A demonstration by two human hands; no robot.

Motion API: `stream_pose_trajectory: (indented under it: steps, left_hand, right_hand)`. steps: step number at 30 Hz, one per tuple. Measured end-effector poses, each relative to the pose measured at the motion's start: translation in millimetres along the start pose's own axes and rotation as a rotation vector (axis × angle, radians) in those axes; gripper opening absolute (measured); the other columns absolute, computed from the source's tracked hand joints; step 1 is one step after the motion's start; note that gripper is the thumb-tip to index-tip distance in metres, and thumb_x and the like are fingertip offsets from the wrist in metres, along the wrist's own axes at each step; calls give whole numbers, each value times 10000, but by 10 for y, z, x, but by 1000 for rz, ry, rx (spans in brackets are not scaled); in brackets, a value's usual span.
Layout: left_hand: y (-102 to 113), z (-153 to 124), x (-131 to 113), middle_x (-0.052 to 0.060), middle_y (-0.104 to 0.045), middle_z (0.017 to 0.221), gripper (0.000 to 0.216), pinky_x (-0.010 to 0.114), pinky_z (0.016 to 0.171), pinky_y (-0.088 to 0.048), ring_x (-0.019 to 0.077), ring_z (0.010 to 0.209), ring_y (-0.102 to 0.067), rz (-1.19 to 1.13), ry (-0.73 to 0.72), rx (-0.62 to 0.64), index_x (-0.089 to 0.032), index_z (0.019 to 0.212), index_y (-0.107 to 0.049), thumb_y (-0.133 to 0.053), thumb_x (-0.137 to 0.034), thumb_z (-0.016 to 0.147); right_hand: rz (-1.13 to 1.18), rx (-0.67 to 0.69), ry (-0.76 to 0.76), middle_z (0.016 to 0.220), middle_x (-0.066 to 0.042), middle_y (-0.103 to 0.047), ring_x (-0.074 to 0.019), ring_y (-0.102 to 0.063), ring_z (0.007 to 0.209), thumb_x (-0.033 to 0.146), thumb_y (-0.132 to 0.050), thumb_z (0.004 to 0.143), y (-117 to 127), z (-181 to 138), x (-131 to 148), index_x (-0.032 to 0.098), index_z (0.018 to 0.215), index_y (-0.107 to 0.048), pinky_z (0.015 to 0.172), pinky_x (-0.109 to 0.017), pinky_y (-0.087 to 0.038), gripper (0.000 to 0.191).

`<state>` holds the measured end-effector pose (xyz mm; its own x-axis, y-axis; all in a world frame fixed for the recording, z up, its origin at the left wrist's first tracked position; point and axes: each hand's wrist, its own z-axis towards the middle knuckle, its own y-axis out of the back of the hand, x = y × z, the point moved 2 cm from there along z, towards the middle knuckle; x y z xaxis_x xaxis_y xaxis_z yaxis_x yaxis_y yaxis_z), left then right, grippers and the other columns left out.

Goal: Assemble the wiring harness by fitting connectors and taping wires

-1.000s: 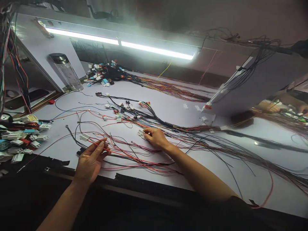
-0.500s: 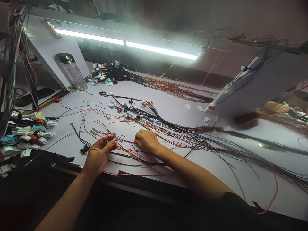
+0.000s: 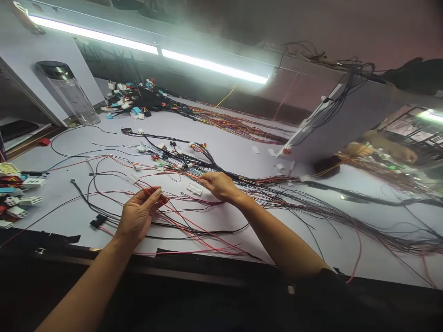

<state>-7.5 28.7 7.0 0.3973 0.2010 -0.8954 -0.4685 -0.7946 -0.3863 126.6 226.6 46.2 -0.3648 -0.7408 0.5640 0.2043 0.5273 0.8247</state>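
Observation:
Loose red and black wires (image 3: 187, 221) lie spread across the white bench (image 3: 228, 152). My left hand (image 3: 140, 214) hovers low over them near the front edge, thumb and fingers pinched on a thin red wire. My right hand (image 3: 218, 185) reaches further back, fingers closed on wires at the edge of the dark wire bundle (image 3: 277, 189). A small white connector (image 3: 194, 188) lies on the bench just left of my right hand, not held.
Piles of white and blue connectors sit at the left edge (image 3: 17, 193) and back left (image 3: 131, 99). A clear bottle (image 3: 69, 92) stands at back left. A tilted white board (image 3: 346, 124) with wires stands right. Another person's arm (image 3: 380, 150) shows beyond it.
My right hand has let go of the white connector and moved back and right to the bundle. My left hand stays pinched on the red wire. The view shifted left.

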Motion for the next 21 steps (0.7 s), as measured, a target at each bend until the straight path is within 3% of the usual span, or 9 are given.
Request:
stream_pose_trajectory:
  steps: [4, 8, 14, 21]
  left_hand:
    - [35, 5, 59, -12, -632, 718, 335, 277, 729, -565, 130, 682, -634, -27, 41, 2, -164, 810, -712, -882, -295, 553]
    - [-85, -18, 111, 1, -637, 729, 330, 347, 799, -572, 147, 714, -640, -51, 113, 34, -156, 816, -704, -877, -280, 564]
    - [-228, 6, 192, 3, -641, 735, 312, 402, 853, -556, 157, 725, -650, -35, 109, 52, -156, 826, -703, -867, -268, 584]
    - [-246, 123, 253, 2, -647, 719, 321, 359, 887, -523, 140, 722, -652, -38, 44, 60, -148, 816, -693, -871, -287, 587]
  right_hand:
    - [-25, -97, 2, 927, -8, -728, -131, -621, 792, 282, -543, 928, 10, -349, -223, 215, 955, -714, 686, -231, -375, 186]
    - [-142, -78, 80, 982, -9, -726, -153, -627, 888, 267, -624, 888, -162, -562, -204, 228, 983, -694, 763, -269, -361, 125]
    - [-383, -100, 127, 971, -48, -693, -171, -586, 897, 310, -573, 936, -392, -485, -139, 182, 909, -664, 787, -310, -292, 159]
    - [-498, -157, 233, 906, -58, -681, -160, -547, 818, 292, -427, 1007, -406, -521, -193, 166, 898, -654, 758, -329, -248, 281]
